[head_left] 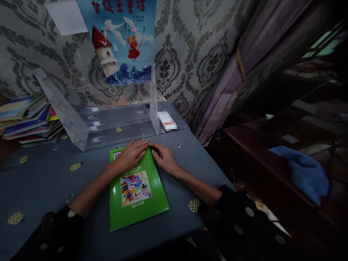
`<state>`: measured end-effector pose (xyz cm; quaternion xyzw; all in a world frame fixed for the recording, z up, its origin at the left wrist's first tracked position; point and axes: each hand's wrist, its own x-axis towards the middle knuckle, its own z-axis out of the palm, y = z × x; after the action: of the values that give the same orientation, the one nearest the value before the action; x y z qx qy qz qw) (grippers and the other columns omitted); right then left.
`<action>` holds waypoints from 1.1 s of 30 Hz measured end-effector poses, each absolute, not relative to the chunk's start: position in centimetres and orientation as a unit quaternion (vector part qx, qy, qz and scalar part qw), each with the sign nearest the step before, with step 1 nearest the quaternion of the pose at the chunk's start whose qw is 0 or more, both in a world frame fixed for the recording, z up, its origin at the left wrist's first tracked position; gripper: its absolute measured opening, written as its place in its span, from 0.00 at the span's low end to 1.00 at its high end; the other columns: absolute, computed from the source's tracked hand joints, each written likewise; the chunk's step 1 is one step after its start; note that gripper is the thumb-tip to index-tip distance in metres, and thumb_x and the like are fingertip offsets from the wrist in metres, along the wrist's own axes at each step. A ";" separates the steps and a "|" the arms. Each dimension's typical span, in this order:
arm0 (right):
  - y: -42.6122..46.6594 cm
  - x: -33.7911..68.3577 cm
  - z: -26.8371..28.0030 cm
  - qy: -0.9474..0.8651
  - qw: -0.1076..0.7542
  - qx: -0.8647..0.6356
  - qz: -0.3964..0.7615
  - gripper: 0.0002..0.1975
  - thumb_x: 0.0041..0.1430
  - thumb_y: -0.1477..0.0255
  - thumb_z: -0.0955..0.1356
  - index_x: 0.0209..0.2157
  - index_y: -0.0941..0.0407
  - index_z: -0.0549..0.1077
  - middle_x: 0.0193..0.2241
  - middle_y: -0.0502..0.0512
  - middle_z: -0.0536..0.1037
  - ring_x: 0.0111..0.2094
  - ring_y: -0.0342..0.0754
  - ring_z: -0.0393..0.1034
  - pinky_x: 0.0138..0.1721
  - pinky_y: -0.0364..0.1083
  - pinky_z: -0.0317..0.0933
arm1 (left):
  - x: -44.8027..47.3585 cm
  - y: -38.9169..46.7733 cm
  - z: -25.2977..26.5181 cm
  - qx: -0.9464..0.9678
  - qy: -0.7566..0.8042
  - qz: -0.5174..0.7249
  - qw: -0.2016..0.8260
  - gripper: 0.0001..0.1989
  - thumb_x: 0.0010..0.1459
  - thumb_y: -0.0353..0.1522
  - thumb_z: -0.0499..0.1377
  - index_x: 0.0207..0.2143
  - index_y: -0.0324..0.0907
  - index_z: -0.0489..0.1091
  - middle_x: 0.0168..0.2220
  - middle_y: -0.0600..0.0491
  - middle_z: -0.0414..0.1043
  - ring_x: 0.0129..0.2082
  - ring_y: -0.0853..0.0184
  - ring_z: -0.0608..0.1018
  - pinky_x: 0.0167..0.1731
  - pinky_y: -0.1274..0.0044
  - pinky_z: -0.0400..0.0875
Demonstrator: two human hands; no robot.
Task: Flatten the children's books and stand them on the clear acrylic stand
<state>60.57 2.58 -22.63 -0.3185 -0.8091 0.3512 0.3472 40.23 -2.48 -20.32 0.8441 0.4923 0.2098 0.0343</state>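
Observation:
A green book (159, 199) lies on the cloth-covered table in front of me, with a coloured picture on its cover. The cover's lettering appears upside down, and a barcode shows near the far left corner. My left hand (133, 154) rests flat across the far end of the book, fingers stretched toward the right. At the far right corner, my right hand (165, 159) touches the book's edge with its fingers extended and its thumb apart. The fingertips of both hands meet there, so that corner is hidden.
Beyond the book stands a clear plastic rack (74, 127) with a blue picture book (119, 47) on its upper tier. Stacked books (32, 119) are at the left. A blurred-out white item (167, 121) lies right of the rack. A blue cloth (304, 170) hangs over dark furniture at right.

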 end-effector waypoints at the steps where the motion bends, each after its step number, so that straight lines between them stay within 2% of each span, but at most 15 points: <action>1: 2.7 60.5 -22.7 -0.810 0.348 -0.317 0.350 0.21 0.62 0.76 0.64 0.56 0.54 0.73 0.52 0.59 0.78 0.53 0.53 0.72 0.57 0.57 0.65 | 40.2 -2.5 -20.4 0.844 0.491 0.212 0.033 0.21 0.71 0.35 0.47 0.61 0.41 0.66 0.63 0.45 0.67 0.65 0.60 0.67 0.62 0.60 0.63; 6: 3.1 59.9 -22.9 -0.802 0.349 -0.308 0.375 0.22 0.61 0.76 0.64 0.57 0.54 0.71 0.54 0.59 0.77 0.55 0.52 0.71 0.59 0.56 0.64 | 40.2 -2.4 -20.6 0.845 0.489 0.216 0.026 0.21 0.71 0.36 0.46 0.61 0.39 0.66 0.62 0.43 0.68 0.65 0.60 0.67 0.62 0.61 0.63; 12: 3.3 59.9 -22.6 -0.787 0.345 -0.289 0.422 0.21 0.61 0.77 0.62 0.55 0.58 0.72 0.53 0.62 0.78 0.55 0.52 0.73 0.59 0.56 0.65 | 40.2 -2.5 -20.4 0.845 0.493 0.205 0.029 0.21 0.71 0.35 0.46 0.60 0.39 0.68 0.62 0.44 0.68 0.65 0.60 0.67 0.63 0.61 0.63; 28: 1.3 60.9 -21.5 -0.770 0.352 -0.307 0.436 0.22 0.59 0.79 0.63 0.53 0.55 0.73 0.51 0.57 0.80 0.53 0.52 0.75 0.57 0.56 0.67 | 40.8 -3.4 -19.7 0.860 0.477 0.179 0.017 0.21 0.71 0.35 0.45 0.60 0.40 0.68 0.62 0.45 0.68 0.64 0.62 0.68 0.63 0.62 0.62; 33: 0.8 61.3 -21.5 -0.769 0.346 -0.305 0.442 0.20 0.60 0.78 0.63 0.54 0.58 0.72 0.52 0.61 0.79 0.53 0.52 0.75 0.57 0.56 0.67 | 41.1 -3.8 -19.7 0.862 0.479 0.167 0.013 0.22 0.71 0.35 0.45 0.60 0.38 0.68 0.62 0.43 0.68 0.64 0.60 0.68 0.64 0.60 0.61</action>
<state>61.26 0.82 -21.49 -0.3046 -0.7695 0.4420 0.3461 41.07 -3.85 -19.69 0.8615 0.4791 0.1675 0.0133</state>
